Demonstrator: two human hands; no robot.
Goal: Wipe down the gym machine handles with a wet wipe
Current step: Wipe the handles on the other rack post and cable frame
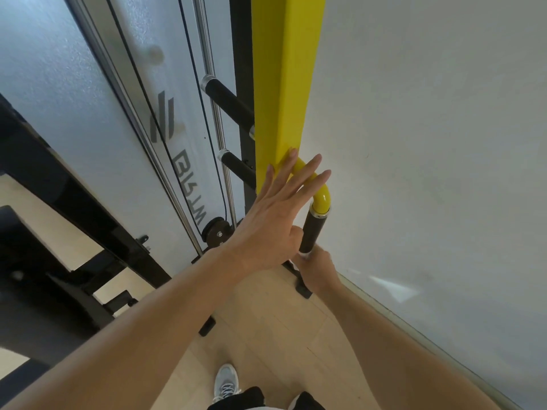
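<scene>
We see the black handle grip (311, 230) hanging below a yellow curved tube (321, 196), close to the white wall (429, 143), off the yellow post (284, 84). Its lower end is hidden behind the right hand (318, 269), so we can't make out a wipe; only a thin white sliver shows there. Right hand sits curled at the chrome end cap; we cannot tell what it grips. Left hand (272, 220) is spread flat, fingers straight, fingertips over the post's bottom corner and the tube, thumb beside the grip. Grip looks matte black with chrome collars. 2 more black handles (225, 99) stick out left of the post. A grey shoe (225, 383) stands on the wood floor (266, 321).
</scene>
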